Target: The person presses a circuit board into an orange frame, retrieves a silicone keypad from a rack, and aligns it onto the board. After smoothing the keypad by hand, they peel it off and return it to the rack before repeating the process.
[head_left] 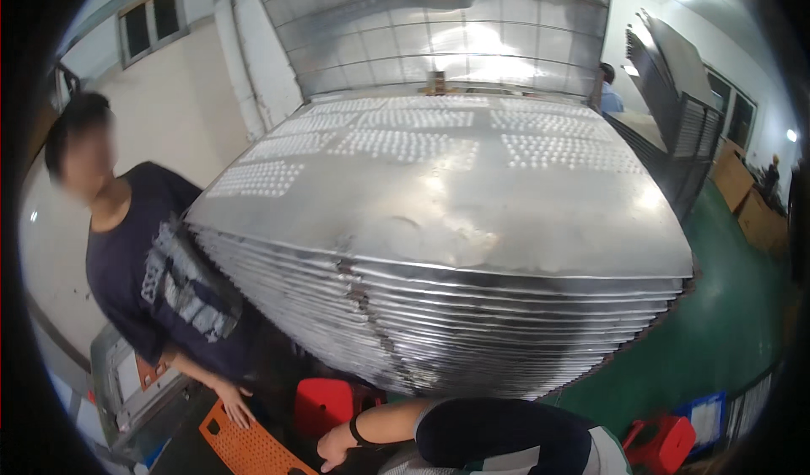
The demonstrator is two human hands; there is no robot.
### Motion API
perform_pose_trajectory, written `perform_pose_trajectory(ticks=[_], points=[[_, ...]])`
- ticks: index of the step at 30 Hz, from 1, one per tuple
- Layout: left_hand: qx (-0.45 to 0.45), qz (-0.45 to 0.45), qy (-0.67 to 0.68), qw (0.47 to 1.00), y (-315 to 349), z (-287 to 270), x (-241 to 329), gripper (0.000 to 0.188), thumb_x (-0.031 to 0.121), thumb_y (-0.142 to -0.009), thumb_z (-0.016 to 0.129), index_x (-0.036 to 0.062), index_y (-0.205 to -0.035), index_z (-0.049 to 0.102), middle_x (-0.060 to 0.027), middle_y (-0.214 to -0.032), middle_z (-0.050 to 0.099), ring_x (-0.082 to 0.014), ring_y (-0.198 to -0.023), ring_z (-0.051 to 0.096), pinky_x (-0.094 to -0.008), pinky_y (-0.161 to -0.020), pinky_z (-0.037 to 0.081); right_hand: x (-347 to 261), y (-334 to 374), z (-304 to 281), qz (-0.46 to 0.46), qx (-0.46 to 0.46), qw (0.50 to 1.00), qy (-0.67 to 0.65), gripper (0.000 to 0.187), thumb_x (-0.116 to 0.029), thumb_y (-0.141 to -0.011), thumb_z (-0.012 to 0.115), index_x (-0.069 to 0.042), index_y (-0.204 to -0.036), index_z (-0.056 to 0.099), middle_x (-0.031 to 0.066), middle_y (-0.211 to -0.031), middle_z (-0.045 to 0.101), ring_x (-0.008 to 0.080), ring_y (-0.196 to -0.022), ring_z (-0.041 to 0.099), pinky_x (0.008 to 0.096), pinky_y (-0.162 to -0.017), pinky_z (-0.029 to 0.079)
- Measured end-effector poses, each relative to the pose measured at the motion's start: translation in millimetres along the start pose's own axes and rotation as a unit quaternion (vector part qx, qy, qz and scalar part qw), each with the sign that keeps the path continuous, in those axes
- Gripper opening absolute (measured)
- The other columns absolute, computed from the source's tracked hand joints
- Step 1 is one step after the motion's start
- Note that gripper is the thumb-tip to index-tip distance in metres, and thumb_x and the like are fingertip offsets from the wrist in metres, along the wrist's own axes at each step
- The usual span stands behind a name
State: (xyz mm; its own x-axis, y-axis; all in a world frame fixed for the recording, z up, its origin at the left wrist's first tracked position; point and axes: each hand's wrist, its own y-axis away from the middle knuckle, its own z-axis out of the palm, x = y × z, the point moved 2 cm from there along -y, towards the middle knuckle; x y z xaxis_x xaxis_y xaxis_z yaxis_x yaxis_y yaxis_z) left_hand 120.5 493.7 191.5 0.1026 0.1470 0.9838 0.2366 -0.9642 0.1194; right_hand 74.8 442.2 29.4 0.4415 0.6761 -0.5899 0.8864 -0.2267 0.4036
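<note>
An orange perforated board (251, 440) lies low at the left. My right hand (337, 448), with a dark band at the wrist, is closed at the board's near right end; its fingertips are partly hidden. My left hand is out of view. On the board's far left part rests the hand of a co-worker (235, 405) in a dark T-shirt. Beyond my arm stands a tall stack of thin metal sheets (506, 306). Its top sheet (380, 222) carries several rectangular patches of small white dots (405, 148) on its far half.
Red stools (324, 405) stand beside the stack and at lower right (666, 445). A metal frame (126, 395) is at lower left. A large metal panel (422, 19) rises behind the stack. Another sheet rack (675, 129) and cardboard boxes (759, 218) stand on the green floor (734, 306).
</note>
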Motion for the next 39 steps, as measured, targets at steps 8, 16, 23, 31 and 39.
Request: perform_pose_trajectory(ticks=[8,16,23,31,39], points=[[0.456,-0.256,0.012,0.852,176,-181,-200,0.042,0.029,-0.088,0.047,-0.0049,-0.113,0.051,-0.0201,-0.116,0.054,-0.0298,-0.102,0.055,-0.0354,-0.083,0.048,-13,-20,16,-0.024,-0.006,1.0,0.014,0.062,-0.053,-0.086,0.039,0.003,-0.095,0.064,0.0244,-0.096,0.062,0.0388,-0.093,0.059,0.0463,-0.082,0.045],[0.643,-0.378,-0.411,0.524,460,-259,-380,0.034,0.024,-0.089,0.042,0.0011,-0.108,0.059,-0.0152,-0.12,0.053,-0.0327,-0.11,0.051,-0.0444,-0.088,0.041,-12,-21,52,-0.035,-0.152,0.986,0.06,0.063,-0.053,-0.091,0.034,0.003,-0.102,0.059,0.0266,-0.106,0.058,0.0396,-0.104,0.053,0.0457,-0.09,0.041],[0.642,-0.393,-0.383,0.536,453,-257,-375,0.044,0.034,-0.091,0.04,0.0016,-0.115,0.057,-0.0137,-0.126,0.049,-0.0303,-0.116,0.046,-0.0437,-0.093,0.035,11,-34,56,0.016,-0.145,0.989,-0.008,0.063,-0.053,-0.091,0.032,0.001,-0.103,0.061,0.024,-0.107,0.058,0.0391,-0.104,0.053,0.0446,-0.09,0.04],[0.666,-0.361,-0.378,0.532,456,-262,-382,0.033,0.021,-0.089,0.046,-0.0025,-0.106,0.061,-0.0175,-0.122,0.052,-0.0332,-0.11,0.05,-0.0433,-0.091,0.038,44,-50,60,0.045,-0.139,0.989,-0.009,0.061,-0.05,-0.092,0.031,0.002,-0.098,0.061,0.0248,-0.102,0.06,0.0394,-0.101,0.055,0.0443,-0.087,0.041],[0.576,-0.365,-0.42,0.599,398,-229,-317,0.043,0.02,-0.086,0.047,-0.0039,-0.122,0.045,-0.025,-0.132,0.04,-0.0388,-0.125,0.033,-0.0459,-0.105,0.024,13,-61,56,-0.082,0.049,0.995,-0.008,0.035,-0.032,-0.09,0.047,0.0,-0.089,0.062,0.0204,-0.086,0.06,0.0385,-0.085,0.057,0.0451,-0.076,0.045]])
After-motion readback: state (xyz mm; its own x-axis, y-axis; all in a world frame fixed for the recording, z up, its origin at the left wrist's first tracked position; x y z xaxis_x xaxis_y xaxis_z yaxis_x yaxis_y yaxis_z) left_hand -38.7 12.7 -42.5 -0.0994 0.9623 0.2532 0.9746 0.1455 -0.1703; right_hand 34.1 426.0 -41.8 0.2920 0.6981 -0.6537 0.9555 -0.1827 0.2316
